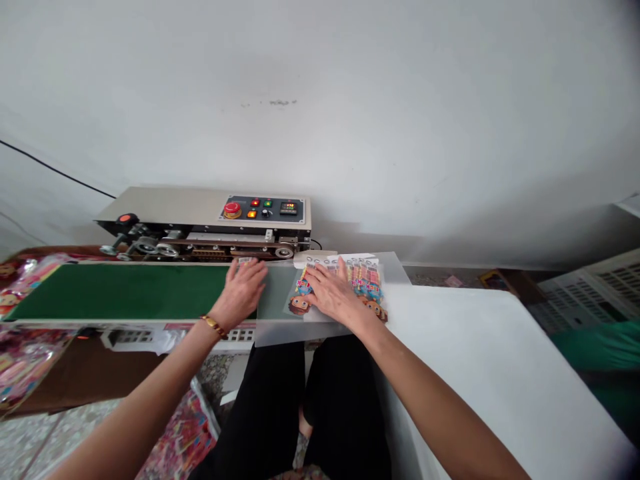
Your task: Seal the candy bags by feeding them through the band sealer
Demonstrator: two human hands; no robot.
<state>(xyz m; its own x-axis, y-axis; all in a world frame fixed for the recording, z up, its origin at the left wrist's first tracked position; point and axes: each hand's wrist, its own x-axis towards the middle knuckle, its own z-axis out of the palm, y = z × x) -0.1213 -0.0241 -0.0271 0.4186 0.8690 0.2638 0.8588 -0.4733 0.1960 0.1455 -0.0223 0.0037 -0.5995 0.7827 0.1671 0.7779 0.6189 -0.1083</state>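
My left hand lies over the right end of the green conveyor belt, palm down, fingers slightly bent and holding nothing that I can see. Past its fingertips the printed end of a small packet shows at the sealing machine's entry; the rest of that packet is hidden. With fingers spread flat, my right hand rests on a row of overlapping printed packets, which have cartoon faces and hang holes. These lie on a translucent plastic sheet bridging belt and white table.
The white table extends to the right. On the machine are a red stop button, lit switches and a display. Bags of colourful packets sit below the belt and at far left. Plastic crates stand at right.
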